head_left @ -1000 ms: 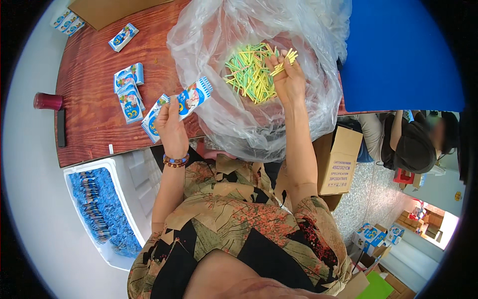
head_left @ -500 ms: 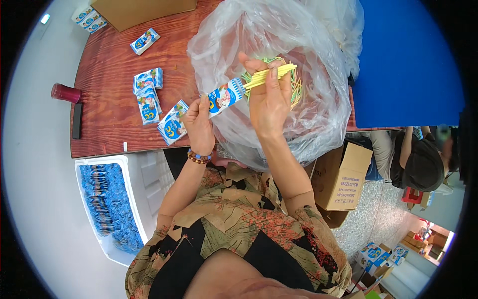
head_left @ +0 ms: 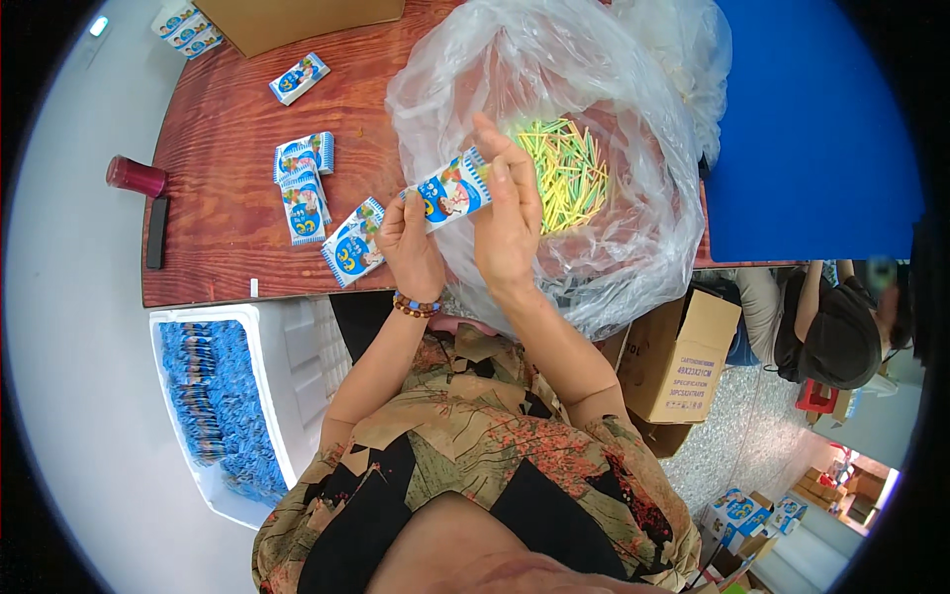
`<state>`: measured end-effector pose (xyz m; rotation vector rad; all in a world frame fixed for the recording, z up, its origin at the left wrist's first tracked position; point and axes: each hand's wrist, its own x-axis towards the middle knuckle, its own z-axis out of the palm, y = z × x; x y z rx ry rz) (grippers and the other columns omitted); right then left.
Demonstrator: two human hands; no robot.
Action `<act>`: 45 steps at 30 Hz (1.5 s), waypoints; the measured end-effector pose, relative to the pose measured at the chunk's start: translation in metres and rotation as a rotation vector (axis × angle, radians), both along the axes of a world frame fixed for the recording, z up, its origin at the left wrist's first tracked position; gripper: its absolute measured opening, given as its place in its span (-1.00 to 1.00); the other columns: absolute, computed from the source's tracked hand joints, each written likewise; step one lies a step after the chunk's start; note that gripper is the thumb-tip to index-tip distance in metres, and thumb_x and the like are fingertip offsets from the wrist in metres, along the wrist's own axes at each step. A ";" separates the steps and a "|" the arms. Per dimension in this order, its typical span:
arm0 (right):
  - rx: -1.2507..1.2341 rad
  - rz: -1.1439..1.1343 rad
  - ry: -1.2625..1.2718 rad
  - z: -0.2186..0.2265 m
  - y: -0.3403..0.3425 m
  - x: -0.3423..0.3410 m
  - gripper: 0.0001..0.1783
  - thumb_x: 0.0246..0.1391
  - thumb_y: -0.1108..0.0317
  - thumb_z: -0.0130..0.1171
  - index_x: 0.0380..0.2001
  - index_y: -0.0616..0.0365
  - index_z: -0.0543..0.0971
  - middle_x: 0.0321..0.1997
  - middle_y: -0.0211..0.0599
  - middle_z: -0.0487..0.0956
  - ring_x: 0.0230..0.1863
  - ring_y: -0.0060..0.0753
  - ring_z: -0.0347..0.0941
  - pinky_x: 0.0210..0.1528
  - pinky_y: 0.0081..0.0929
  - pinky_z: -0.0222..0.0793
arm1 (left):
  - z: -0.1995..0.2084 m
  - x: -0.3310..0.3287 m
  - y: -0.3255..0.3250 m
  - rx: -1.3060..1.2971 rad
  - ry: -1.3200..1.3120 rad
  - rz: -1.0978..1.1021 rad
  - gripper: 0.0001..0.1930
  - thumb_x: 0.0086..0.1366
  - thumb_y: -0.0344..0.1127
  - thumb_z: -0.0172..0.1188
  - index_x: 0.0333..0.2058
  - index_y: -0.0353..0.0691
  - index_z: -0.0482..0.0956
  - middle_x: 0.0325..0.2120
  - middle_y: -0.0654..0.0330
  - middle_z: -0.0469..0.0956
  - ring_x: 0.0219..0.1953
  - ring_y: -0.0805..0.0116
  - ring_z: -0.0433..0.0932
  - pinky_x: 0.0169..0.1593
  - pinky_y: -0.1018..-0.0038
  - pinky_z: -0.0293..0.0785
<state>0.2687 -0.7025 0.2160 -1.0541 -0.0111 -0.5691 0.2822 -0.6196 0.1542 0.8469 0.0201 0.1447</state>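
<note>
My left hand (head_left: 409, 249) pinches the lower left end of a blue-and-white packet (head_left: 453, 195) with a cartoon figure on it. The packet tilts up to the right. Its upper right end meets my right hand (head_left: 510, 218), whose fingers are stretched out and hold no sticks that I can see. What the packet contains is hidden. Behind and right of that hand, a heap of thin yellow, green and reddish sticks (head_left: 569, 178) lies in a large clear plastic bag (head_left: 638, 213). Another packet (head_left: 354, 243) lies on the table beside my left hand.
Several more packets (head_left: 304, 203) lie on the red-brown wooden table (head_left: 223, 238). A dark red cup (head_left: 137, 176) stands at its left edge. Below left is a white foam box (head_left: 262, 396) of blue packets. A cardboard box (head_left: 683, 361) sits lower right, near another seated person (head_left: 841, 332).
The bundle of yellow sticks that was in my right hand at the packet's mouth no longer shows. My right hand has moved left and down, against the packet's end.
</note>
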 end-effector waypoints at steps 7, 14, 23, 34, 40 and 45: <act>-0.393 0.040 0.100 -0.003 -0.021 0.003 -0.61 0.30 0.23 -0.17 0.01 0.29 0.42 0.18 -0.16 0.36 0.15 -0.38 0.30 0.23 -0.39 0.14 | -0.008 0.007 0.008 -0.090 0.098 -0.049 -0.81 0.37 -0.31 0.02 -0.26 -0.29 0.55 -0.33 0.29 0.58 -0.33 0.59 0.50 -0.23 0.60 0.42; -1.233 -0.305 0.713 -0.072 -0.187 0.014 -0.75 0.07 0.27 0.03 -0.38 0.24 0.58 -0.47 -0.11 0.60 -0.40 -0.13 0.57 -0.26 -0.29 0.44 | -0.023 0.017 0.027 -0.247 0.062 -0.144 -0.82 0.38 -0.26 0.01 -0.21 -0.21 0.51 -0.23 0.26 0.57 -0.23 0.50 0.52 -0.14 0.42 0.48; -1.481 -0.308 0.971 -0.082 -0.190 0.018 -0.74 -0.08 0.24 0.07 -0.45 0.21 0.61 -0.42 0.07 0.58 -0.30 0.13 0.52 -0.23 -0.10 0.40 | -0.021 0.006 0.029 -0.252 0.050 -0.141 -0.83 0.37 -0.36 0.00 -0.22 -0.31 0.53 -0.24 0.19 0.58 -0.17 0.44 0.54 -0.02 0.43 0.46; -1.493 -0.311 1.020 -0.080 -0.186 0.023 -0.71 -0.06 0.21 0.03 -0.41 0.18 0.61 -0.34 0.01 0.60 -0.25 0.12 0.51 -0.16 -0.13 0.38 | -0.016 0.004 0.032 -0.211 0.088 -0.100 -0.81 0.37 -0.34 0.02 -0.25 -0.35 0.53 -0.25 0.17 0.57 -0.17 0.46 0.54 -0.02 0.49 0.45; -1.245 -0.322 0.727 -0.054 -0.177 0.011 -0.87 -0.04 0.45 0.12 -0.39 0.26 0.52 -0.46 -0.13 0.60 -0.43 -0.34 0.56 -0.42 -0.39 0.42 | -0.018 0.008 0.030 -0.233 0.063 -0.108 -0.81 0.36 -0.33 0.04 -0.26 -0.34 0.53 -0.26 0.18 0.57 -0.18 0.46 0.54 -0.05 0.51 0.47; -0.286 0.082 0.114 0.035 -0.077 -0.001 -0.88 0.09 0.58 0.07 -0.28 0.18 0.44 -0.33 -0.35 0.56 -0.45 -0.55 0.51 -0.46 -0.63 0.39 | -0.013 0.003 0.034 -0.233 0.082 -0.110 -0.82 0.36 -0.34 0.04 -0.26 -0.33 0.53 -0.27 0.20 0.58 -0.21 0.49 0.55 -0.10 0.54 0.49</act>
